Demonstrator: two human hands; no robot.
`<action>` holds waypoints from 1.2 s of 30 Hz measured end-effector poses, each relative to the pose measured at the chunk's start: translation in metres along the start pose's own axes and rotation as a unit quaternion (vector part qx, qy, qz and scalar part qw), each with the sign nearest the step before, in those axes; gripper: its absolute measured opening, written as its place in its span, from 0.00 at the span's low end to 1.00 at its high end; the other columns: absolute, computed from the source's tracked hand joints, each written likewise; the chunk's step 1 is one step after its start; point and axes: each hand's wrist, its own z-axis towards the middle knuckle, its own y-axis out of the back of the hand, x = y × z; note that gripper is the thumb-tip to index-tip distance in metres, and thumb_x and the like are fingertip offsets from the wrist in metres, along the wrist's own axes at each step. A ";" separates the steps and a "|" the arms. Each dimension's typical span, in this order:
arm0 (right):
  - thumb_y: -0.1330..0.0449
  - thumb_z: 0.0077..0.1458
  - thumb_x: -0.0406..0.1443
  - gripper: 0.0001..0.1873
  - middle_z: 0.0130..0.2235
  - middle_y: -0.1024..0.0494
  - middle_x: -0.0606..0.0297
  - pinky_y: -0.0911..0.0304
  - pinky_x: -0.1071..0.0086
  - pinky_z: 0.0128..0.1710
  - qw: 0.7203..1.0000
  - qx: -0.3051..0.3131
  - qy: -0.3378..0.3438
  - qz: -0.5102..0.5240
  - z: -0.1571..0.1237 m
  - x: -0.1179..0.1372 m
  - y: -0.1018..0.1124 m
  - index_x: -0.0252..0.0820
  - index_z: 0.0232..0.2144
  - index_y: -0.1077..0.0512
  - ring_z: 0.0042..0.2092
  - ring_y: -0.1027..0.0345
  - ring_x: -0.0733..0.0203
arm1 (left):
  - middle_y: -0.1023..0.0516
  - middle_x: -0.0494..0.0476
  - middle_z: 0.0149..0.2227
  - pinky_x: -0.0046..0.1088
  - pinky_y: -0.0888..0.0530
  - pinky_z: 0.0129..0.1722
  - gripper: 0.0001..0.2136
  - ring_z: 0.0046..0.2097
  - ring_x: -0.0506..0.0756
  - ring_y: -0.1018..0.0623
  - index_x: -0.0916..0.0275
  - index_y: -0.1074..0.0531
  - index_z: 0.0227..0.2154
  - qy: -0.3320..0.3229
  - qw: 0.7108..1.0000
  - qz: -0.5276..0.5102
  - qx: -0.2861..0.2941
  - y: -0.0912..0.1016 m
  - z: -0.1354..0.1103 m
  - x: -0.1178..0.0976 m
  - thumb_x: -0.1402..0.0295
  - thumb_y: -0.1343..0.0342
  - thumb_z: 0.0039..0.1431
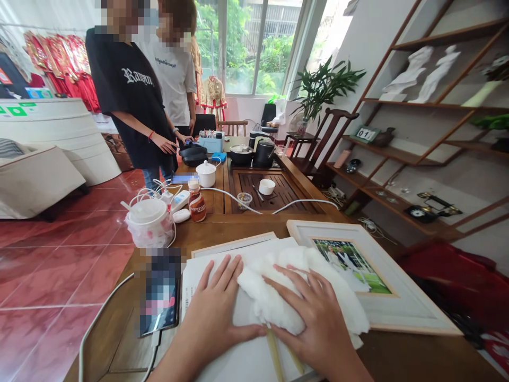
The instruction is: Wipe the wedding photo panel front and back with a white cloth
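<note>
A fluffy white wad of cotton padding (284,292) lies on a white sheet of paper or board (254,350) on the wooden table (401,353). My right hand (314,313) rests flat on top of the padding with its fingers spread. My left hand (217,302) lies flat on the sheet, with its fingertips close to the padding's left edge. Two thin light wooden sticks (275,347) poke out from under the padding, between my hands. To the right, a large pale-framed wedding photograph (376,281) lies partly beneath the padding. A phone with a blurred screen (161,292) lies left of my left hand.
A charging cable runs from the phone over the table edge. Farther along stand a bagged white kettle, a sauce bottle, a lidded white cup and a tea tray with dark pots. Two people stand beyond the table's far end. Wooden chairs and shelves stand right.
</note>
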 end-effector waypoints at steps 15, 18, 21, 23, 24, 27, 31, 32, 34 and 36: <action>0.40 0.49 0.53 0.35 0.59 0.34 0.64 0.51 0.52 0.52 0.999 -0.025 0.026 -0.013 -0.025 0.002 0.006 0.55 0.58 0.36 0.54 0.39 0.45 | 0.61 0.53 0.69 0.48 0.56 0.66 0.48 0.69 0.62 0.56 0.58 0.63 0.68 -0.003 1.000 0.001 0.006 0.000 0.001 0.002 0.35 0.54 0.52; 0.40 0.49 0.53 0.34 0.59 0.34 0.65 0.52 0.52 0.52 1.000 -0.017 0.006 -0.007 -0.010 0.002 0.002 0.56 0.59 0.37 0.54 0.40 0.46 | 0.60 0.53 0.69 0.50 0.56 0.66 0.48 0.69 0.62 0.56 0.59 0.62 0.68 0.000 1.000 -0.007 0.010 0.000 0.000 0.002 0.34 0.55 0.52; 0.40 0.49 0.51 0.35 0.59 0.34 0.64 0.51 0.53 0.52 1.000 -0.018 -0.008 0.002 0.004 0.002 -0.001 0.57 0.59 0.38 0.54 0.40 0.46 | 0.59 0.52 0.69 0.49 0.56 0.66 0.46 0.69 0.62 0.56 0.58 0.56 0.67 0.001 1.000 -0.013 0.005 0.000 0.000 0.002 0.34 0.56 0.52; 0.39 0.49 0.51 0.35 0.59 0.34 0.64 0.51 0.53 0.52 1.000 -0.020 -0.014 0.006 0.010 0.002 -0.003 0.57 0.59 0.38 0.54 0.40 0.46 | 0.59 0.52 0.69 0.49 0.55 0.66 0.44 0.69 0.62 0.55 0.58 0.48 0.65 0.001 1.000 -0.012 0.000 0.000 -0.001 0.002 0.34 0.56 0.51; 0.39 0.49 0.50 0.35 0.59 0.34 0.64 0.51 0.52 0.53 1.000 -0.020 -0.016 0.006 0.011 0.002 -0.003 0.56 0.59 0.38 0.54 0.40 0.46 | 0.59 0.52 0.69 0.49 0.54 0.66 0.44 0.69 0.62 0.55 0.58 0.46 0.64 0.003 1.000 -0.011 -0.002 0.000 -0.001 0.001 0.33 0.56 0.51; 0.40 0.51 0.52 0.34 0.59 0.34 0.63 0.52 0.51 0.53 1.000 -0.021 -0.010 -0.001 0.008 0.004 -0.002 0.56 0.59 0.38 0.55 0.40 0.46 | 0.57 0.52 0.69 0.49 0.53 0.66 0.44 0.68 0.62 0.53 0.58 0.47 0.64 0.012 1.000 -0.010 -0.008 0.000 -0.001 0.000 0.33 0.56 0.51; 0.42 0.51 0.54 0.35 0.59 0.35 0.63 0.52 0.51 0.54 1.000 -0.018 0.012 -0.015 -0.014 0.006 0.004 0.56 0.60 0.38 0.56 0.41 0.45 | 0.56 0.57 0.69 0.51 0.51 0.65 0.49 0.68 0.63 0.51 0.61 0.57 0.67 0.020 1.000 -0.003 0.000 -0.001 0.000 0.000 0.34 0.53 0.50; 0.42 0.51 0.54 0.35 0.60 0.35 0.63 0.52 0.51 0.53 1.000 -0.018 0.019 -0.017 -0.021 0.006 0.005 0.56 0.60 0.38 0.56 0.41 0.44 | 0.56 0.57 0.69 0.51 0.51 0.65 0.49 0.68 0.63 0.51 0.61 0.58 0.67 0.019 1.000 -0.002 0.001 -0.001 0.000 0.000 0.34 0.52 0.50; 0.41 0.50 0.54 0.35 0.60 0.36 0.64 0.52 0.51 0.53 0.999 -0.019 0.033 -0.020 -0.032 0.005 0.008 0.55 0.60 0.38 0.56 0.41 0.44 | 0.58 0.55 0.69 0.49 0.52 0.66 0.49 0.68 0.62 0.53 0.59 0.59 0.67 0.014 1.000 -0.005 -0.001 -0.001 0.000 0.002 0.35 0.51 0.50; 0.41 0.49 0.53 0.35 0.61 0.36 0.64 0.51 0.52 0.53 0.999 -0.019 0.038 -0.021 -0.039 0.004 0.009 0.56 0.59 0.37 0.56 0.41 0.43 | 0.59 0.54 0.69 0.48 0.54 0.66 0.49 0.69 0.61 0.54 0.58 0.60 0.67 0.006 1.000 -0.011 -0.003 -0.002 -0.001 0.004 0.36 0.51 0.50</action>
